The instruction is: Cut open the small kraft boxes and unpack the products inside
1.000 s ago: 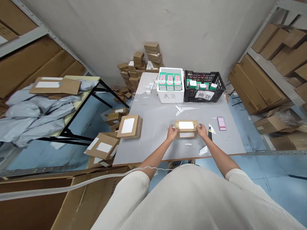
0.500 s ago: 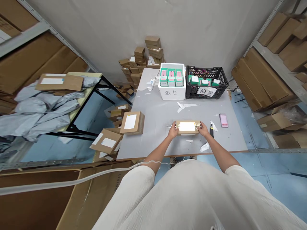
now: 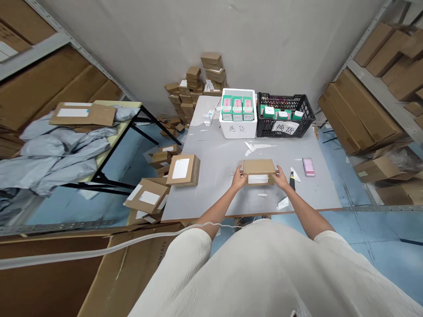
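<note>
A small brown cardboard box (image 3: 259,166) is held between my two hands over the front middle of the grey table (image 3: 218,193). A white label (image 3: 258,178) shows on its side toward me. My left hand (image 3: 239,178) grips the box's left end, fingers closed on it. On the right end my right hand (image 3: 280,178) holds it the same way. Just right of that hand lies a black and yellow utility knife (image 3: 292,180), beside white paper scraps (image 3: 283,203).
At the table's back stand a white bin (image 3: 238,130) of green and pink boxes and a black crate (image 3: 306,115). A larger labelled carton (image 3: 183,170) sits at the left edge, a pink phone (image 3: 309,167) at right. A white cable (image 3: 99,252) crosses the lower left.
Both hands have tipped the box over: its labelled face, which was uppermost, now faces toward me, and a plain brown face is on top.
</note>
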### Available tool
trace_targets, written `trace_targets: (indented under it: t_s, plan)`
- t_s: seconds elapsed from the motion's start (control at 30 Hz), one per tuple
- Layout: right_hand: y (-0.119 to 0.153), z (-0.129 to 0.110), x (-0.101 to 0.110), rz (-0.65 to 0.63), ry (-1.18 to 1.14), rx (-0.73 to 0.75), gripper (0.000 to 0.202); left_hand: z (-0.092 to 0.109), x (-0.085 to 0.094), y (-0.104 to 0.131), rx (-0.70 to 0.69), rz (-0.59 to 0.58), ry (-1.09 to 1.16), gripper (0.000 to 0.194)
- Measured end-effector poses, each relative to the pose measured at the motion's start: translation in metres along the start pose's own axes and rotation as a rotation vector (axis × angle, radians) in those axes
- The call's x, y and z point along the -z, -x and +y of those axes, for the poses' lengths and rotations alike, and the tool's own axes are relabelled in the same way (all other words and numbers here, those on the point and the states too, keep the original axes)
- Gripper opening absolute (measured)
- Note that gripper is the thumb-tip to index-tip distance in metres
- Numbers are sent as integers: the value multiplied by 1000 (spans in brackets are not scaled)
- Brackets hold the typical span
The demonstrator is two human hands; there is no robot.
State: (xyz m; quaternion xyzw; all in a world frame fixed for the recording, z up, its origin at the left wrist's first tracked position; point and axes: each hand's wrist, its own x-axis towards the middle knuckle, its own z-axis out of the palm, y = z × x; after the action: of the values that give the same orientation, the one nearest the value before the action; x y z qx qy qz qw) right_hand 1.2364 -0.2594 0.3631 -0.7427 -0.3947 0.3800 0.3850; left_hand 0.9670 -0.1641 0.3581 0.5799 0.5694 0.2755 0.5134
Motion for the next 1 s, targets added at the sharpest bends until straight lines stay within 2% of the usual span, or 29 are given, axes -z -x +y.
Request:
trace_targets:
  t_s: [0.2, 0.33, 0.5, 0.6, 0.8, 1.0]
  plan:
    - [13, 20, -5, -35, 134, -130, 77, -27, -5, 18, 121, -19, -65, 85]
    - [12, 29, -7, -36, 149, -143, 67, -33, -7, 18, 144, -88, -87, 87]
    - [-2, 19, -12, -41, -7, -116, 71, -19, -10, 1, 96, -109, -37, 96]
    - [-8, 7, -14, -43, -65, -140, 78, -8, -13, -7, 134, -114, 0, 101]
    - [-2, -3, -9, -58, -46, -161, 87, 7, -18, -6, 180, -80, 46, 100]
    - [-8, -8, 10, 65, -77, -118, 84, 17, -24, -13, 18, -70, 69, 92]
